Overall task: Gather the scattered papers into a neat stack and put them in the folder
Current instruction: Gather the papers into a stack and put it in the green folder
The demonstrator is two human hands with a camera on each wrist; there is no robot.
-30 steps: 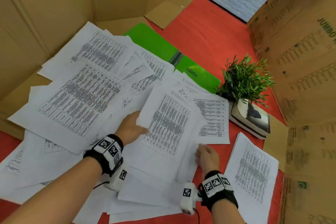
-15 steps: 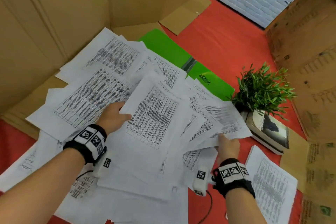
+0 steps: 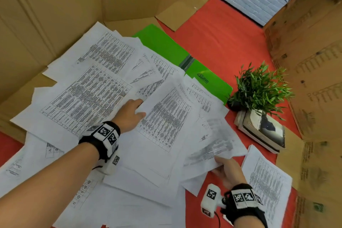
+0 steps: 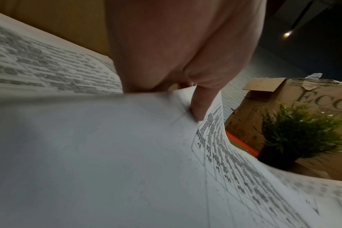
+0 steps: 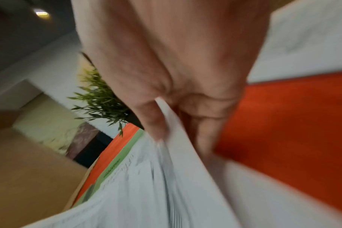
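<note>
The gathering step was in hand, with nothing stacked yet. Nearest, the right hand (image 3: pixel 226 171) pinched a few white printed sheets (image 3: pixel 214 146) by their lower edge, thumb on top and fingers beneath (the right wrist view, though blurred, showed several edges fanned in that grip, which the head view did not). Beyond it the left hand (image 3: pixel 132 114) held the corner of a larger printed sheet (image 3: pixel 166 116); the left wrist view showed the thumb (image 4: pixel 200 106) pressing the paper down and the sheet bowing away, while the fingers underneath stayed hidden. The rest of the scattered white papers (image 3: pixel 88 87) lay overlapped across the red desk (image 3: pixel 222 46), one separate sheet (image 3: pixel 266 177) at the right. Farther back the open green folder (image 3: pixel 162 46) lay half buried under paper, beside a small green potted plant (image 3: pixel 259 87) standing on a book (image 3: pixel 262 127). Next, I judge, the two bundles should be brought together and squared, and the folder cleared.
</note>
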